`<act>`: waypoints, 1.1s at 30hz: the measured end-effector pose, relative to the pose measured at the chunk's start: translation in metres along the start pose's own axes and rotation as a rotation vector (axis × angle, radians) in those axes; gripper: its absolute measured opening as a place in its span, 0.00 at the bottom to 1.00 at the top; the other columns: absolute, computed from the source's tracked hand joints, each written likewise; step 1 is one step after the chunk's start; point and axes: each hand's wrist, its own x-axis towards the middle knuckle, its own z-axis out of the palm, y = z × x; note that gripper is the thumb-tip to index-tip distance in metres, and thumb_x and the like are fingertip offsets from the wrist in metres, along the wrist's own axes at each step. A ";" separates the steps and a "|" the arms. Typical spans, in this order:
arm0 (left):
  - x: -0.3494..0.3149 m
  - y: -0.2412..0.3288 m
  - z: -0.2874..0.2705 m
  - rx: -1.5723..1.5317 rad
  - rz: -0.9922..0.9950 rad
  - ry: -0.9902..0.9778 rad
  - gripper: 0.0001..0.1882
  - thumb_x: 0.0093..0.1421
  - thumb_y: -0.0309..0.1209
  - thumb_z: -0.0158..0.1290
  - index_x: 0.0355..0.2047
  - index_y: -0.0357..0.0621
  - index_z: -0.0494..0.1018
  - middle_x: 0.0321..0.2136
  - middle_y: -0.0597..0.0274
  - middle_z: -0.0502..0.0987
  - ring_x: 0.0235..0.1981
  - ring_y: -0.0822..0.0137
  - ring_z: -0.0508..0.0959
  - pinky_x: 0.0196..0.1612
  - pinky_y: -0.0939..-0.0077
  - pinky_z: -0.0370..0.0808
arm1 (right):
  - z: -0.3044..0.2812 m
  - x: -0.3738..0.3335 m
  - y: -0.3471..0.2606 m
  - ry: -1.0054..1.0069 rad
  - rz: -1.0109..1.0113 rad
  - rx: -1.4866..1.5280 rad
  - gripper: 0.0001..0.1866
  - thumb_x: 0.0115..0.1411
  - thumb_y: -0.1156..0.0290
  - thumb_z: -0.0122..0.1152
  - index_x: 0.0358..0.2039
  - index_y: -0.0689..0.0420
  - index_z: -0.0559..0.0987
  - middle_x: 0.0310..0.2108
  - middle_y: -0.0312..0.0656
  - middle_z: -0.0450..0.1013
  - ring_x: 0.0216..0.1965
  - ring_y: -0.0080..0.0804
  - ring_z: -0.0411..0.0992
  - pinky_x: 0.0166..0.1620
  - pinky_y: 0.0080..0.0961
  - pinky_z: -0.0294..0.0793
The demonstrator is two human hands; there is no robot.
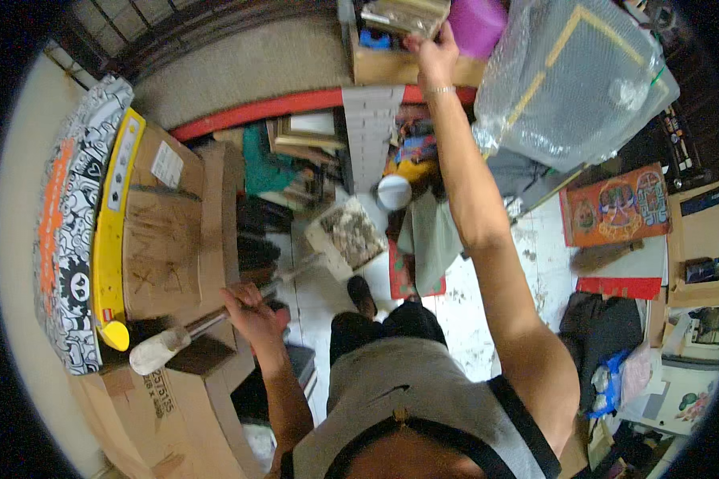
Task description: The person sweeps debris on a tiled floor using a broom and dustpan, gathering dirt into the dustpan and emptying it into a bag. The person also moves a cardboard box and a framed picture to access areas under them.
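Right hand (435,62): I grip a wrapped bundle (405,14), its top cut off.
Left hand (257,318): blurred over a pole (208,323); I can't tell whether closed.

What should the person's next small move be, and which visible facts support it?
Probably, the right hand should firm its grip on the flat, shiny, clear-wrapped packet before shifting it: it appears to meet only the near edge, and a rounded purple object is close beside. The left hand appears closed around a long, white-ended pole, so cannot readily help.
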 end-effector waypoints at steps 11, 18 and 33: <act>-0.002 0.001 0.019 -0.038 -0.028 0.025 0.27 0.62 0.51 0.37 0.12 0.49 0.52 0.11 0.68 0.52 0.16 0.71 0.55 0.24 0.77 0.55 | -0.136 -0.070 0.044 -0.059 0.321 -0.021 0.24 0.55 0.70 0.58 0.52 0.59 0.66 0.38 0.42 0.70 0.29 0.27 0.71 0.31 0.24 0.73; -0.020 0.011 0.038 -0.015 -0.040 -0.043 0.30 0.60 0.55 0.38 0.09 0.50 0.48 0.10 0.69 0.47 0.14 0.71 0.50 0.24 0.77 0.53 | -0.239 -0.136 0.135 -0.126 0.239 -0.630 0.11 0.51 0.64 0.57 0.32 0.56 0.79 0.30 0.47 0.76 0.32 0.40 0.75 0.37 0.29 0.72; -0.027 0.177 0.096 0.047 -0.004 -0.148 0.26 0.58 0.51 0.44 0.14 0.48 0.50 0.13 0.69 0.48 0.17 0.70 0.50 0.27 0.72 0.54 | -0.353 -0.345 0.193 -1.290 0.393 -1.351 0.16 0.48 0.64 0.53 0.41 0.40 0.73 0.38 0.38 0.72 0.49 0.38 0.65 0.43 0.43 0.68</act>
